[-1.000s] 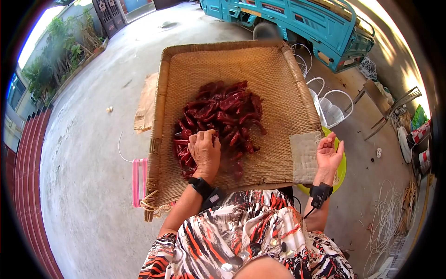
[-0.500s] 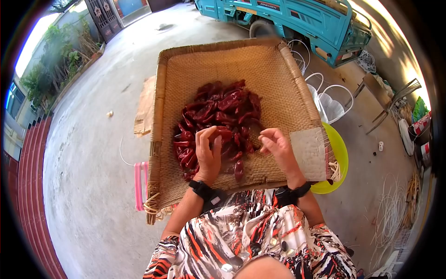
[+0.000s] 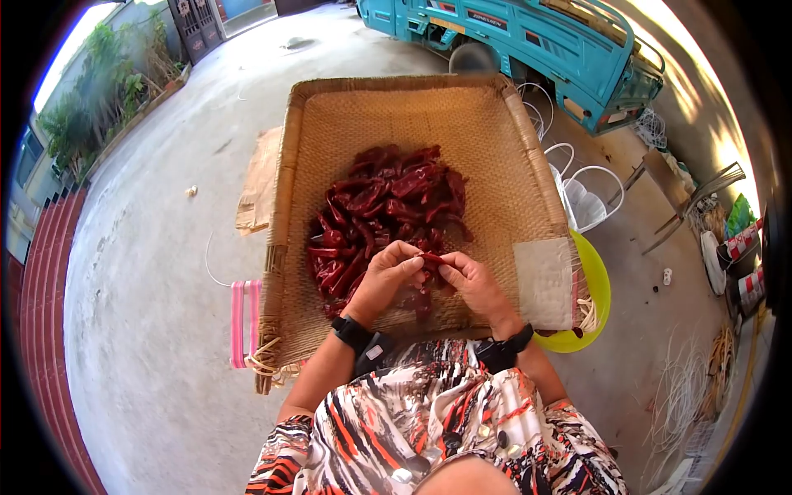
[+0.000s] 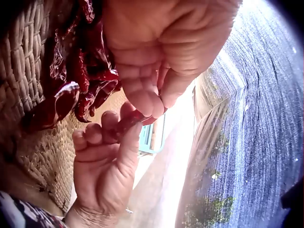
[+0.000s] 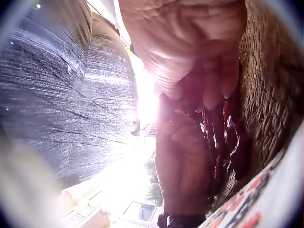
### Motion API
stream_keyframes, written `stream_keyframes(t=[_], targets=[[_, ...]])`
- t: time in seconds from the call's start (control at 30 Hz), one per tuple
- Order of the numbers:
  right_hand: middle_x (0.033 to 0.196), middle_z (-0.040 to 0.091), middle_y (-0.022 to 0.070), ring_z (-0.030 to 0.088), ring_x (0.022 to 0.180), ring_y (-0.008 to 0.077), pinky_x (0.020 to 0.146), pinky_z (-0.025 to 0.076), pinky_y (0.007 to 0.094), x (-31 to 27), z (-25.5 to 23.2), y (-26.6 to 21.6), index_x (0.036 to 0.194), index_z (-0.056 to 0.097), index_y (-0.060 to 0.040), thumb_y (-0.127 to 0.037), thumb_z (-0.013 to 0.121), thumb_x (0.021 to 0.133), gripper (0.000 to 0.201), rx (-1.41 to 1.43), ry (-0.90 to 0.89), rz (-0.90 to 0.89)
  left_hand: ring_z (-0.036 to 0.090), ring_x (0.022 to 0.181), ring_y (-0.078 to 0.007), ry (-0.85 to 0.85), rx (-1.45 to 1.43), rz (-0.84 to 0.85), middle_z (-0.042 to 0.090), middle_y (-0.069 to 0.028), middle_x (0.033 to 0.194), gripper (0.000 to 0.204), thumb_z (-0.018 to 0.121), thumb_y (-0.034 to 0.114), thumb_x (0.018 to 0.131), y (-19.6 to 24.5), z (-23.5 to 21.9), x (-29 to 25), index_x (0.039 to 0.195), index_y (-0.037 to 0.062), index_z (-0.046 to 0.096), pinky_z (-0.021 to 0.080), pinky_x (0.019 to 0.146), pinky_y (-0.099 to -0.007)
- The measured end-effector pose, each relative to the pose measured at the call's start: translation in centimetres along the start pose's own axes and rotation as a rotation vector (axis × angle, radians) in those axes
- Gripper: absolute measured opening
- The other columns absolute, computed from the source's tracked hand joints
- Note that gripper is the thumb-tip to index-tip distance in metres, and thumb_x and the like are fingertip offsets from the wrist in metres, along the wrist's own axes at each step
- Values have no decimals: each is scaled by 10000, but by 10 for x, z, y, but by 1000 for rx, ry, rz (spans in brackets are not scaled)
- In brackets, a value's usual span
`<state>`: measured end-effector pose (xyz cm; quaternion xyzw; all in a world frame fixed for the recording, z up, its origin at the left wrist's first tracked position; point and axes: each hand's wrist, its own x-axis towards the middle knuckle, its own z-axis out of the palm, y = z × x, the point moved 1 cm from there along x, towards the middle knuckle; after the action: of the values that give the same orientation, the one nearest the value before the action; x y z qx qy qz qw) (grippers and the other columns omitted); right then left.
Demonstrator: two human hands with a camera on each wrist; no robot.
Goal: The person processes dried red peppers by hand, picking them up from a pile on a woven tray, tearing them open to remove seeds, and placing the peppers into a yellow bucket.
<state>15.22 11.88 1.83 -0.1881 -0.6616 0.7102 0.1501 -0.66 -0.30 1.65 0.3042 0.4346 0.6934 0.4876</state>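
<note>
In the head view, my left hand (image 3: 384, 282) and right hand (image 3: 480, 290) meet over the near side of a shallow woven basket (image 3: 487, 198). Between their fingertips they pinch a dark red chili pepper (image 3: 431, 257), one hand at each end. The left wrist view shows the same pepper (image 4: 151, 119) stretched between both thumbs and fingers, partly covered by them. Just beyond the hands lies a heap of glossy dried red chili peppers (image 3: 388, 194), a few of them loose at the near edge.
A lime-green basin (image 3: 596, 289) stands under the basket's right side, near white handled baskets (image 3: 587, 202). Cardboard (image 3: 258, 181) and a pink-striped item (image 3: 242, 322) are at the left. Further off are a teal cargo tricycle (image 3: 544, 49), a metal chair (image 3: 693, 194) and loose cord (image 3: 685, 404).
My right hand has come in from beside the basket's right rim to meet the left. The left hand has lifted from the heap and moved right, and both now hold one chili pepper.
</note>
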Motion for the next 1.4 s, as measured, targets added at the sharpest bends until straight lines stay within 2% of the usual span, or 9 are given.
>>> stream_keyframes(t=[0.33,0.5,0.63,0.77,0.83,0.97,1.07,1.27,1.4], targets=[[868,666,15,605,674,87,599,513,237,-25,-73,-5,1072,631,-89,-279,568,989,216,467,478,-106,604,746,-76,132,307,140,612,-7,930,221,629,122,944,-4,-1,4,1140,32,580,479,635,-213],[894,696,10,610,709,132,673,520,295,-51,-143,-6,1101,652,-83,-363,487,1012,337,981,669,-436,572,708,-62,150,591,241,608,8,899,180,647,50,896,-9,-4,4,1072,41,613,453,612,-208],[930,686,12,601,707,110,660,508,250,-51,-133,-7,1105,648,-89,-323,545,991,280,846,667,-301,570,685,-73,103,909,371,616,-13,894,170,661,0,848,-9,-3,6,1015,18,630,457,609,-209],[876,652,26,602,709,91,643,499,238,-23,-58,-15,1108,613,-62,-277,649,931,281,15,433,-83,586,671,-95,101,892,350,623,-37,901,170,659,-3,846,-14,-6,8,1013,10,634,475,611,-226],[916,646,57,624,740,140,670,514,285,-6,-33,-5,1137,586,-63,-251,685,888,327,-507,310,-149,592,669,-100,87,913,347,624,-45,899,165,655,2,850,-19,-10,10,1013,7,634,481,610,-236],[1047,623,105,637,822,225,732,521,339,13,-10,-5,1181,581,-106,-171,722,813,399,-956,259,-285,596,672,-106,66,937,329,629,-52,899,155,649,14,860,-18,-10,9,1013,2,634,486,612,-247],[986,639,87,634,773,187,697,520,314,20,-14,10,1166,600,-96,-130,712,818,366,-1061,265,-330,593,667,-107,71,889,282,631,-50,880,171,639,31,875,-15,-7,8,1044,4,623,482,609,-245],[851,647,57,595,676,103,624,497,257,14,-28,24,1145,630,-86,-104,700,828,325,-440,249,-207,573,649,-96,123,795,134,619,-40,835,231,613,50,904,-6,2,4,1128,10,574,472,603,-240],[981,640,68,635,767,201,684,521,332,0,-19,-3,1151,615,-114,-175,708,831,339,-683,237,-141,569,651,-92,107,794,165,618,-38,839,224,612,46,905,-14,-4,7,1123,9,571,474,605,-239]])
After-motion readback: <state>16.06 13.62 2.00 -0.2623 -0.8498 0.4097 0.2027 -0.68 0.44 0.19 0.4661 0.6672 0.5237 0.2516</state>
